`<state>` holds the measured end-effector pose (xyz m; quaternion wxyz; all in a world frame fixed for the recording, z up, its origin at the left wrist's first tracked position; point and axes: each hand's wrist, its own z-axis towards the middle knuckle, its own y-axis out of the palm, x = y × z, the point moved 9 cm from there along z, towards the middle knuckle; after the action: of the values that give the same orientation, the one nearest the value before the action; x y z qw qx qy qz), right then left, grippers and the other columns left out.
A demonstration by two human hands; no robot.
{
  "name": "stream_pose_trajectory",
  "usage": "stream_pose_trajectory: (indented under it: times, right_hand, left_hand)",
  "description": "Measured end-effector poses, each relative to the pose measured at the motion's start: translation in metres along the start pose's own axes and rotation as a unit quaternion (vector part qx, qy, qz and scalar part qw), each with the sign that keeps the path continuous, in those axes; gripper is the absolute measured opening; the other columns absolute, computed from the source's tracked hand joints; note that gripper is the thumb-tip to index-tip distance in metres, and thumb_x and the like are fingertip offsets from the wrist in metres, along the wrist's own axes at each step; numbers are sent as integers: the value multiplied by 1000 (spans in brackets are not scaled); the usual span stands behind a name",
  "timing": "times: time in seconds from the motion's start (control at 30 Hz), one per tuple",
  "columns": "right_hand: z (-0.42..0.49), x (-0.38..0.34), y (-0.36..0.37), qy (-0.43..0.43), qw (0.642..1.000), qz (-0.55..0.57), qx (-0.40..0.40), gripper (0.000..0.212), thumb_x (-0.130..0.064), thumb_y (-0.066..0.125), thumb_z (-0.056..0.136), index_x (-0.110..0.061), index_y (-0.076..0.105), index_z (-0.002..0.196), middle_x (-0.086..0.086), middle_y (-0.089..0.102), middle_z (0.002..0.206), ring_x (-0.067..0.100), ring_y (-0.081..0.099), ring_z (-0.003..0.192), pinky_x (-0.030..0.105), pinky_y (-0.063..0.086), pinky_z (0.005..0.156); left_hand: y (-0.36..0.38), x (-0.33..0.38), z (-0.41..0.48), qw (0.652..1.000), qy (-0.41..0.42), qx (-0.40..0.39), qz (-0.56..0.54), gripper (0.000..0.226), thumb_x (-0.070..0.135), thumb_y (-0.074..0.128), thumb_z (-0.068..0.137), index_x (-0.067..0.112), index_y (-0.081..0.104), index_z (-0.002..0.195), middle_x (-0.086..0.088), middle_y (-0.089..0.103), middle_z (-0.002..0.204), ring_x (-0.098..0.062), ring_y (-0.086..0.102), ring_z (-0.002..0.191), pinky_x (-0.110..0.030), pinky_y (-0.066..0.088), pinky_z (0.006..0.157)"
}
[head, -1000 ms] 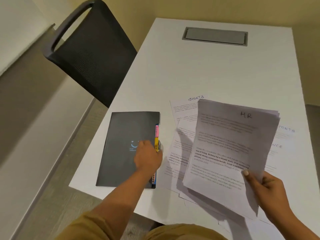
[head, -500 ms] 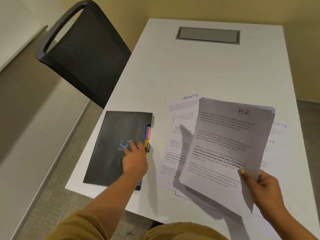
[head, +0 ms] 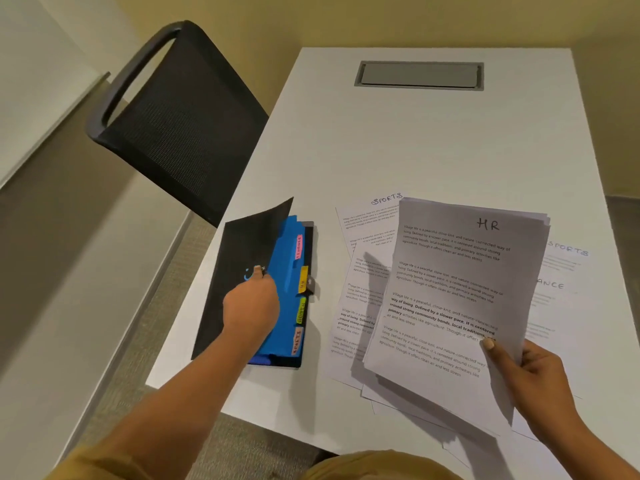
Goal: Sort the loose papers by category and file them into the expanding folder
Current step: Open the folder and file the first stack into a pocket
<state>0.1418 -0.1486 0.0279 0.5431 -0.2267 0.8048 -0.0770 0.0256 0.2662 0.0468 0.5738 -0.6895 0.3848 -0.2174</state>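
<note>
Left hand [head: 251, 304] pinching the folder [head: 287, 271] cover up, right hand [head: 533, 379] gripping the HR stack [head: 457, 289]
Folder sits at the table's [head: 415, 143] near-left corner, long axis running front to back, tabs [head: 301, 282] facing right toward the stack. So I reckon those sheets go in leftward, tab side first.

A white table [head: 398, 150] fills the middle and right of the frame, running away toward the top. Near its far end, upper centre, a grey rectangular cover plate [head: 419, 75] sits recessed in the tabletop. At upper left a black chair [head: 180, 133] with a mesh back and a looped grey frame stands just beside the table's left edge. A yellowish wall [head: 311, 19] runs across the top. A pale ledge [head: 52, 306] slants down the left side, and grey carpet [head: 249, 441] shows below the table's near edge.
</note>
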Motion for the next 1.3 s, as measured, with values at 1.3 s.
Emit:
stream_pose_trajectory:
  times: [1.3]
  right_hand:
    - [16,-115,107,-106,983,-110,-101,10,-26,60,96,-23,69,96,-6,71,82,4,65,68,14,48,51]
  left_hand:
    - [-32,57,-28,967,46,-8,-252,59,23,55,96,22,30,149,3,34,154,-20,59,117,-31,56,88]
